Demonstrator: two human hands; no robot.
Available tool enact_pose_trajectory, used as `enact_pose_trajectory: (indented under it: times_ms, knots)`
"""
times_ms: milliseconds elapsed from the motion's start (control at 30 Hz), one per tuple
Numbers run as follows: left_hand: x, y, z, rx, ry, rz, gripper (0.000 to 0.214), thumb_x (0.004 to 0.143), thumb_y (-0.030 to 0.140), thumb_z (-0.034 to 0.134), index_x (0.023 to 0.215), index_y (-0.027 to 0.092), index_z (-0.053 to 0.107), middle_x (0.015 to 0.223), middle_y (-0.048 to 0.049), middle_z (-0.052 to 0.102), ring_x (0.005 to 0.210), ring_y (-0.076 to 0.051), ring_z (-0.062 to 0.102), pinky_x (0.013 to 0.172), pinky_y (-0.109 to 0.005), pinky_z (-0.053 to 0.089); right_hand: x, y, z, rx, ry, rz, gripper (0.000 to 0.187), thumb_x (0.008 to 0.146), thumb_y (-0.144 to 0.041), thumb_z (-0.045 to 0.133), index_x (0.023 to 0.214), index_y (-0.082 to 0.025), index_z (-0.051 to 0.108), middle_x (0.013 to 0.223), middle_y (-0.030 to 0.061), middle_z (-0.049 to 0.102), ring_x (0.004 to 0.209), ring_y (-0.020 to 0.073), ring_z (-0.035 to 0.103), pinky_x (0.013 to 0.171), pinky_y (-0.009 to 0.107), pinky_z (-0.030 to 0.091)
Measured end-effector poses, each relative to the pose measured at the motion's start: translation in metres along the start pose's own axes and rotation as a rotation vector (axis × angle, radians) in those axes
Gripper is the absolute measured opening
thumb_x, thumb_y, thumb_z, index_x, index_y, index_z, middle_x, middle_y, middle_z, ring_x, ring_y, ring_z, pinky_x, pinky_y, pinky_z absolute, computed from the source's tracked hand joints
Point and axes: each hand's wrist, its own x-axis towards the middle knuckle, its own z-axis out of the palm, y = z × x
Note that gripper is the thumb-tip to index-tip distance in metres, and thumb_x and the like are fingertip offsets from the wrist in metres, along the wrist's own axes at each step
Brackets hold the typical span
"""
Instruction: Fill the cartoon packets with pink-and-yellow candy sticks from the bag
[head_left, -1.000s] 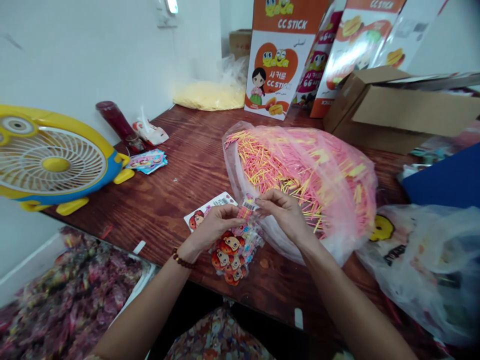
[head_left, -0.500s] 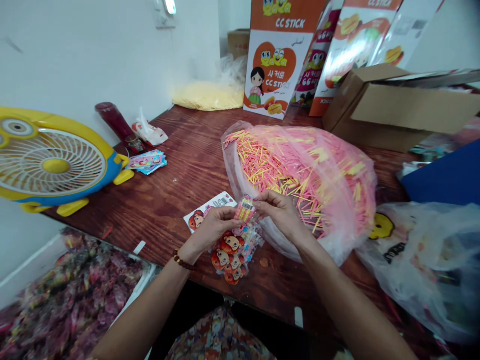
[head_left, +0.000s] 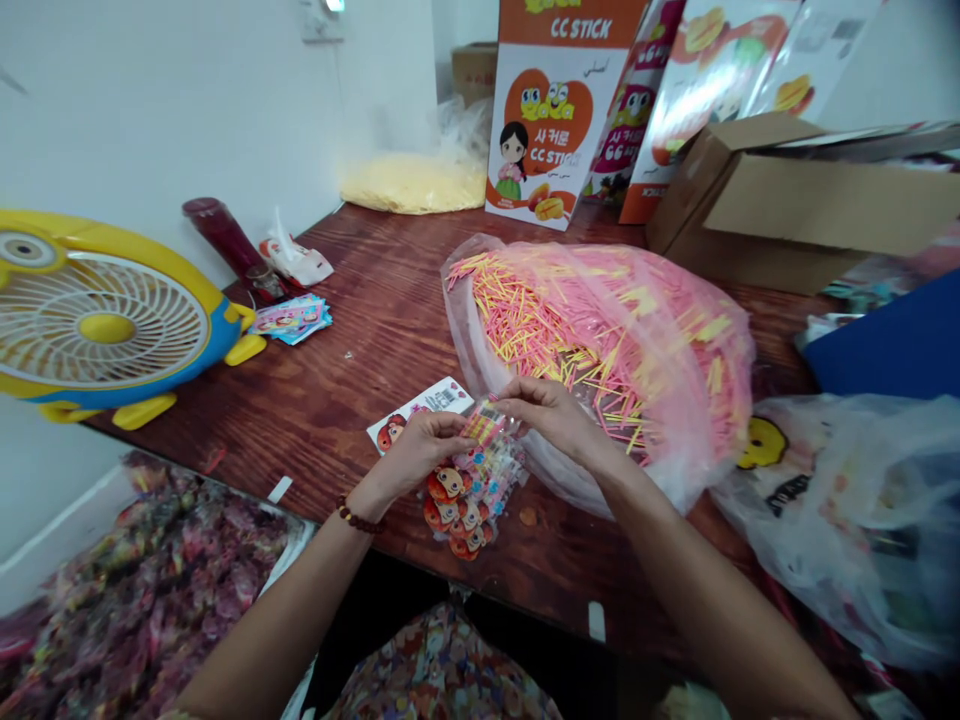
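Note:
Between my two hands is a small clear plastic packet (head_left: 487, 424) with pink and yellow sticks showing inside. My left hand (head_left: 424, 448) pinches its left side, thumb against fingers. At its upper right corner my right hand (head_left: 553, 418) has fingertips closed on the film. Just below lies a heap of clear packets (head_left: 466, 512) printed with red-haired cartoon faces, partly covered by my left hand. A white printed card (head_left: 420, 405) with a similar face lies behind my left hand. Close to my right hand is a large clear bag (head_left: 517, 315) of loose pink and yellow sticks.
A yellow and blue fan (head_left: 112, 315) stands at left, near a dark red bottle (head_left: 229, 240), tissues (head_left: 296, 262) and small printed sachets (head_left: 292, 318). Printed cartons (head_left: 547, 130) and an open cardboard box (head_left: 817, 210) stand behind. A filled bin (head_left: 150, 590) sits lower left.
The packet has tilted and sunk slightly between my fingers; its barcode, plain before, is now mostly out of sight. Both hands keep their pinch. The view has shifted slightly.

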Motion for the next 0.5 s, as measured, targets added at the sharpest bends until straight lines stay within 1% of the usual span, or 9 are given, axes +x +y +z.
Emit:
enact_pose_trajectory:
  times_ms: [100, 167, 233, 300, 400, 433, 500]
  knots:
    - [-0.008, 0.002, -0.008, 0.077, 0.027, -0.02, 0.027, 0.068, 0.035, 0.079, 0.084, 0.014, 0.073, 0.08, -0.002, 0.072, 0.067, -0.014, 0.062, 0.065, -0.025, 0.049, -0.002, 0.004, 0.001, -0.104, -0.003, -0.004, 0.019, 0.079, -0.035, 0.065, 0.07, -0.019, 0.059, 0.058, -0.0054, 0.054, 0.054, 0.0106, 0.05, 0.055, 0.024, 0.038]
    - [-0.014, 0.001, -0.013, 0.157, 0.036, -0.033, 0.028, 0.072, 0.036, 0.075, 0.088, 0.014, 0.071, 0.08, -0.0024, 0.072, 0.068, -0.015, 0.063, 0.066, -0.026, 0.05, -0.005, 0.01, 0.002, -0.22, -0.028, 0.011, 0.02, 0.082, -0.034, 0.062, 0.07, -0.019, 0.06, 0.057, -0.0052, 0.054, 0.053, 0.0107, 0.049, 0.054, 0.024, 0.036]
    - [-0.021, -0.003, -0.015, 0.279, 0.057, -0.011, 0.025, 0.077, 0.036, 0.07, 0.092, 0.016, 0.069, 0.083, -0.0036, 0.073, 0.073, -0.017, 0.066, 0.07, -0.029, 0.052, -0.009, 0.016, 0.003, -0.37, -0.041, 0.055, 0.02, 0.085, -0.034, 0.06, 0.072, -0.019, 0.061, 0.059, -0.004, 0.057, 0.055, 0.0115, 0.051, 0.056, 0.024, 0.035]
    - [-0.027, -0.01, -0.014, 0.449, 0.11, 0.054, 0.023, 0.083, 0.033, 0.065, 0.099, 0.017, 0.068, 0.091, -0.0057, 0.074, 0.083, -0.02, 0.068, 0.079, -0.033, 0.053, -0.015, 0.021, 0.003, -0.593, -0.032, 0.102, 0.019, 0.088, -0.033, 0.058, 0.076, -0.019, 0.064, 0.065, -0.0013, 0.062, 0.061, 0.0137, 0.055, 0.058, 0.025, 0.034]
    - [-0.032, -0.024, -0.005, 0.733, 0.203, 0.229, 0.029, 0.089, 0.029, 0.061, 0.116, 0.019, 0.064, 0.113, -0.0097, 0.071, 0.106, -0.024, 0.064, 0.096, -0.041, 0.049, -0.023, 0.022, 0.005, -0.939, -0.016, 0.147, 0.019, 0.092, -0.033, 0.055, 0.085, -0.02, 0.067, 0.078, 0.0039, 0.069, 0.072, 0.0184, 0.061, 0.062, 0.027, 0.033]
    - [-0.034, -0.029, -0.001, 0.816, 0.21, 0.292, 0.033, 0.09, 0.028, 0.06, 0.122, 0.019, 0.061, 0.119, -0.0106, 0.068, 0.111, -0.025, 0.062, 0.1, -0.043, 0.047, -0.025, 0.021, 0.007, -1.011, -0.017, 0.159, 0.019, 0.093, -0.033, 0.054, 0.088, -0.02, 0.068, 0.081, 0.0053, 0.071, 0.075, 0.0196, 0.063, 0.063, 0.028, 0.033]
    - [-0.034, -0.039, 0.008, 0.954, 0.189, 0.398, 0.041, 0.091, 0.029, 0.06, 0.131, 0.021, 0.055, 0.127, -0.0112, 0.063, 0.119, -0.027, 0.056, 0.104, -0.046, 0.044, -0.028, 0.019, 0.009, -1.086, -0.019, 0.171, 0.02, 0.094, -0.035, 0.054, 0.094, -0.02, 0.068, 0.087, 0.0071, 0.073, 0.079, 0.021, 0.065, 0.065, 0.028, 0.035]
